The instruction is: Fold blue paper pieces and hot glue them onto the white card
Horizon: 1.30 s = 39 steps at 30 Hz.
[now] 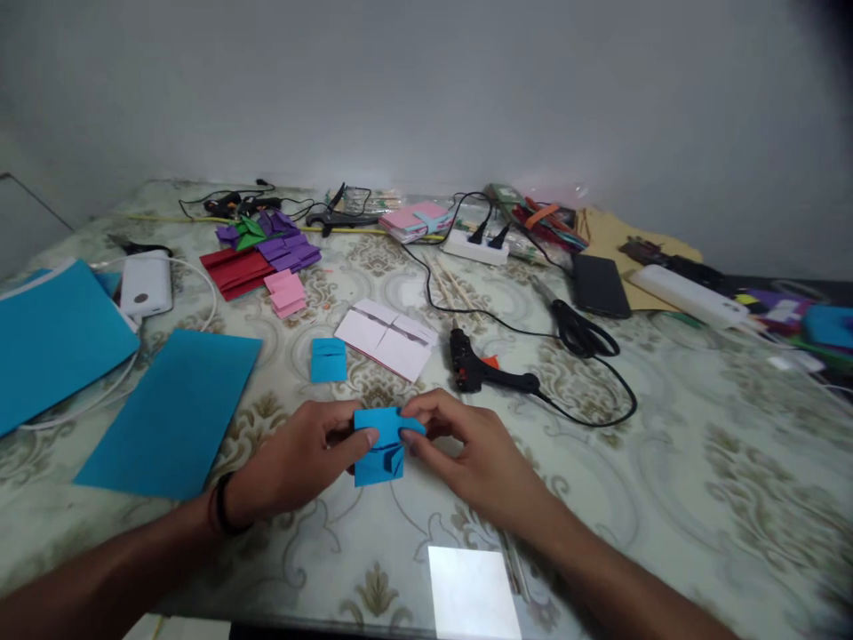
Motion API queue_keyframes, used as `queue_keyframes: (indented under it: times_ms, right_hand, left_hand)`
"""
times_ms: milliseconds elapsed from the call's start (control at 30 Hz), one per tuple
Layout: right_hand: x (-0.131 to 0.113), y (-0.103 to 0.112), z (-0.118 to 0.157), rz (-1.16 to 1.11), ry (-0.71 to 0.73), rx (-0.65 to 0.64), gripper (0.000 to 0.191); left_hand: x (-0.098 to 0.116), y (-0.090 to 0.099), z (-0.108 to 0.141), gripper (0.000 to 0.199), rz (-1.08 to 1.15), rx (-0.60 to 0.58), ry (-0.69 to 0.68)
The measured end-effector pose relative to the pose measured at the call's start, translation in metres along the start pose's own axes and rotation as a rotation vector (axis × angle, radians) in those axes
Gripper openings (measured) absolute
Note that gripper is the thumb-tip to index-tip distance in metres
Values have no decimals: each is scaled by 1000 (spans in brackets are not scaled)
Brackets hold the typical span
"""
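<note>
A small blue paper piece (379, 466) with creases and a raised flap is held above the patterned table. My left hand (303, 453) pinches its left edge, thumb on top. At its right side my right hand (463, 444) grips a small folded blue part between thumb and fingers. Just beyond lie a small blue folded square (329, 360) and a white folded paper (386, 338) with a dark slit. A black glue gun (490, 369) rests to the right of them. Near the front edge is a white square sheet (472, 591).
Large blue sheets (170, 413) and a white power bank (146, 283) lie at the left. Folded red, purple and pink papers (286, 293) sit farther back. Black scissors (578, 327), a cable, a dark phone (601, 285) and a white power strip (475, 246) are at the right and back.
</note>
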State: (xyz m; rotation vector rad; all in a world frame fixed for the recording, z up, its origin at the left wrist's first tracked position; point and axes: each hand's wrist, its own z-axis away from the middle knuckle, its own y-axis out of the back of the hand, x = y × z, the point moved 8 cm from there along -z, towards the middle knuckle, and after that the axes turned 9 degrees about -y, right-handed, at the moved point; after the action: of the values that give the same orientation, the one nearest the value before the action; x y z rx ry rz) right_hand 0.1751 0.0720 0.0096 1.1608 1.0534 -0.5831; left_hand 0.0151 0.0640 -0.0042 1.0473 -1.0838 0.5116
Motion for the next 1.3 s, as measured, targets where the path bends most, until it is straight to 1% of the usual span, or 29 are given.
queue_keyframes:
  times_ms: [167, 200, 267, 300, 333, 433, 500, 533, 733, 833, 900, 1000, 1067, 1100, 1133, 1167, 1200, 1267, 1300]
  right_hand:
    - [10, 0, -4, -165, -83, -20, 28]
    - [12, -2, -5, -180, -101, -45, 29]
    - [15, -8, -6, -181, -141, -116, 21]
    - [16, -11, -6, -179, -160, -148, 19]
    - [17, -13, -5, -180, -177, -170, 20]
    - [19, -11, -5, -205, -203, -165, 26]
    - [21, -9, -5, -212, -212, -154, 27]
    - [21, -8, -5, -210, -216, -151, 29]
    - [20, -7, -4, -202, -196, -160, 33]
    - [18, -7, -3, -175, -179, -140, 32]
    - [15, -8, -3, -159, -167, -136, 31]
    - [12, -8, -4, -100, -146, -172, 31]
    - [11, 3, -9, -3, -99, -156, 31]
    - [11, 15, -12, 66, -58, -103, 30]
    - [12, 33, -16, 142, -28, 10, 28]
    - [15, 54, -18, 238, -16, 151, 25]
    - [20, 71, -20, 352, -18, 253, 21]
    - [31, 97, -24, 567, -55, 369, 19]
    - [38, 104, -26, 643, -88, 367, 23]
  left_hand:
    - [1, 6, 1, 35, -23, 54, -12]
    - [2, 7, 2, 35, -19, 61, -17]
    - [2, 8, 2, 35, -20, 59, -24]
    - [3, 7, 2, 35, -36, 48, -29]
    - [4, 5, 2, 35, -60, 23, -34]
    - [5, -6, 1, 29, -101, -103, -38]
    - [5, -13, 2, 26, -60, -169, -26]
    - [5, -15, 2, 25, -39, -182, -21]
    - [4, -10, 4, 31, -107, -154, -74]
    - [2, -14, 4, 30, -102, -179, -82]
    - [5, -15, 4, 29, -124, -171, -124]
    - [11, -14, 3, 31, -164, -134, -165]
    - [13, -12, 2, 35, -178, -114, -162]
    - [14, -10, 2, 37, -187, -99, -156]
    - [14, -7, 1, 37, -195, -78, -150]
    - [14, -4, 1, 38, -203, -50, -141]
    - [13, 0, 1, 37, -207, -19, -129]
    - [12, 8, 0, 33, -203, 50, -109]
    - [12, 12, 1, 31, -192, 87, -103]
